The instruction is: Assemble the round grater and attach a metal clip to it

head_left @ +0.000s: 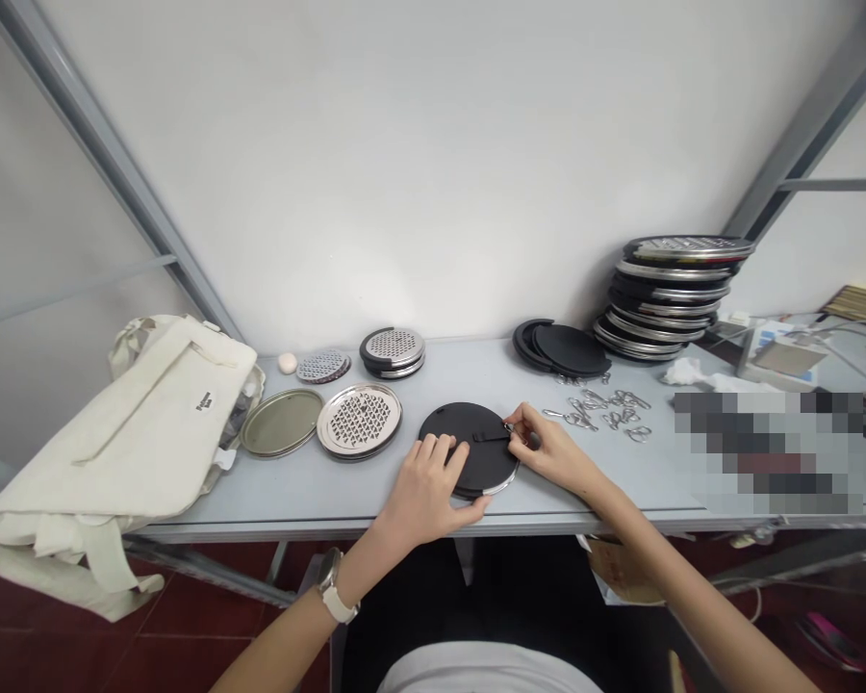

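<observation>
Two hands are busy with one round black disc, which lies flat on the worktop, close to the front edge. From where I stand, the left hand has its fingers spread over the top, with the thumb down by the near rim. The right hand has its fingers pinched on a tiny shiny bit at the disc's right side. It is too small for me to tell just what it is.

If the left hand presses too softly, the disc could turn or slide toward the edge. If the pinch slips, the shiny bit could jump away and get lost among the loose wire clips just to the right. A tall stack of plates stands farther right, and a hard bump might tip it over.
</observation>
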A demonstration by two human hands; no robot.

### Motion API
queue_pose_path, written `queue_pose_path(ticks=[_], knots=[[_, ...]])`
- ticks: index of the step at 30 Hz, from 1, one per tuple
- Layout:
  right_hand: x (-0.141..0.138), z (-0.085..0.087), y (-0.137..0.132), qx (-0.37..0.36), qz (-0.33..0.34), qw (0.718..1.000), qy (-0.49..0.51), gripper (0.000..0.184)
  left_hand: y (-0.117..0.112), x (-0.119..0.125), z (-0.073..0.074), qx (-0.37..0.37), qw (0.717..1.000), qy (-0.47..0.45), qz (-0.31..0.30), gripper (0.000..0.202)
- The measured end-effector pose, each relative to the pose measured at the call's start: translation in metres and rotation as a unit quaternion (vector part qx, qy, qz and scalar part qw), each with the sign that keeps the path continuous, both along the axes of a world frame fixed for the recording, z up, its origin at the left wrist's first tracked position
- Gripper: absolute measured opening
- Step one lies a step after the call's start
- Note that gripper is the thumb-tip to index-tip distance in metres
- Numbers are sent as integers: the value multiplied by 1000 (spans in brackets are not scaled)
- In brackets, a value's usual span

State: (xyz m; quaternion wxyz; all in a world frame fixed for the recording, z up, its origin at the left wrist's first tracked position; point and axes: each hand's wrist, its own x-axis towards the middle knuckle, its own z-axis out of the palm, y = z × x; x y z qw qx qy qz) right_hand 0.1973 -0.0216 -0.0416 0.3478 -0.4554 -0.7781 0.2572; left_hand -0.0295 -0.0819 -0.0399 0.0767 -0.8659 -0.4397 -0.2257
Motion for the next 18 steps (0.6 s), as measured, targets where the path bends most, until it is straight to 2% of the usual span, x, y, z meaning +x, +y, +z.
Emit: queue_pose_path(ticks=[12, 18], knots=[[2, -4, 2, -16, 18, 999, 33, 15, 1, 0, 0, 4, 1000, 1, 0, 55], [5, -8, 3, -51, 29, 995, 85, 14, 0, 0, 0, 3, 1000, 0, 3, 56]])
